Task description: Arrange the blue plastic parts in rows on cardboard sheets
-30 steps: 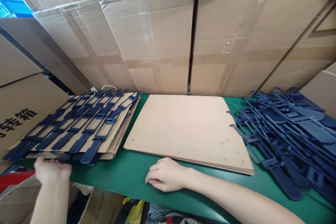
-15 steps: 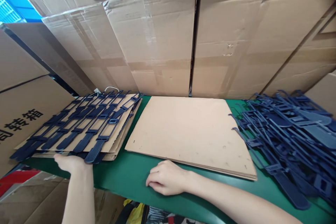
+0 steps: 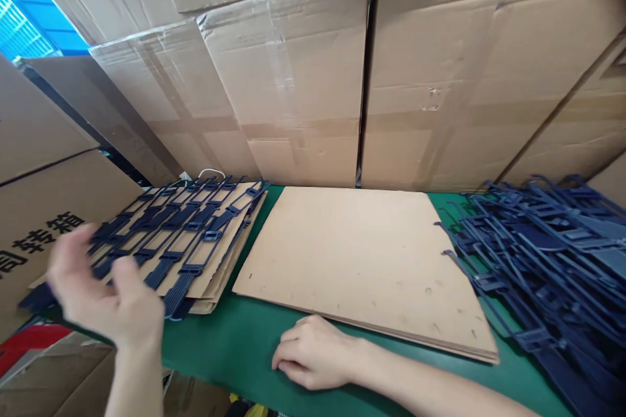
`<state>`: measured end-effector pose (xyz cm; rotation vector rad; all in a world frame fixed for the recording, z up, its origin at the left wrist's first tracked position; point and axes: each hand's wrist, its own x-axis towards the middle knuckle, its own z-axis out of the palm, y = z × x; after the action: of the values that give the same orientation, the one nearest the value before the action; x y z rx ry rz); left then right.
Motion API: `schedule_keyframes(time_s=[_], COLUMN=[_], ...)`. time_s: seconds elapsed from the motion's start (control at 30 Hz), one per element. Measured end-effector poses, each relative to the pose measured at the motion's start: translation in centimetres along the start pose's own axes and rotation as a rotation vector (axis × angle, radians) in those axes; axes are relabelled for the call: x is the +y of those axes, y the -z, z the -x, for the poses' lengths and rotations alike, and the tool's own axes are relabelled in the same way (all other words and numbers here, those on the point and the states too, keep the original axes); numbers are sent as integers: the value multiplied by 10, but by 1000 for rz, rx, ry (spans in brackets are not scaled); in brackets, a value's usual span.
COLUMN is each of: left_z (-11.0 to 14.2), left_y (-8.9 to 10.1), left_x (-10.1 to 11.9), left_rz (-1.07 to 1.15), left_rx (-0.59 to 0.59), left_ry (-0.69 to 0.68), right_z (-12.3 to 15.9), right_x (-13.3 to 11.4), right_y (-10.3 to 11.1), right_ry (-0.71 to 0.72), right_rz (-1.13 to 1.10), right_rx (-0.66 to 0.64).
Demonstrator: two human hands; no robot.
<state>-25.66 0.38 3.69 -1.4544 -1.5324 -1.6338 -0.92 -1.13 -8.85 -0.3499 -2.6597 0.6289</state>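
Left hand (image 3: 110,303) has risen in front of navy straps (image 3: 180,288), fingers parted; right hand (image 3: 315,353) curled; cartons (image 3: 313,71) hide their contents.

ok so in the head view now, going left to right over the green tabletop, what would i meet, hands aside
Cardboard stack topped with rows of dark-blue plastic pieces → bare-topped stack of cardboard sheets → tangled heap of dark-blue plastic pieces
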Motion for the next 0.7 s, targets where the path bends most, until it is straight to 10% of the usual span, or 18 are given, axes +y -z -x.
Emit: schedule_keyframes(time_s=[0.23, 0.4, 0.7], left_z=[53, 109, 134], left_y=[-106, -157, -165], left_x=[118, 158, 157], left_rz=[327, 502, 581], left_rx=[-1158, -1260, -1364], left_ry=[-758, -1009, -939], right_z=[-3, -2, -7], right_x=[1, 5, 15], right_y=[-2, -7, 1], right_ry=[59, 77, 182], right_rz=[127, 102, 85], right_rx=[-5, 15, -53])
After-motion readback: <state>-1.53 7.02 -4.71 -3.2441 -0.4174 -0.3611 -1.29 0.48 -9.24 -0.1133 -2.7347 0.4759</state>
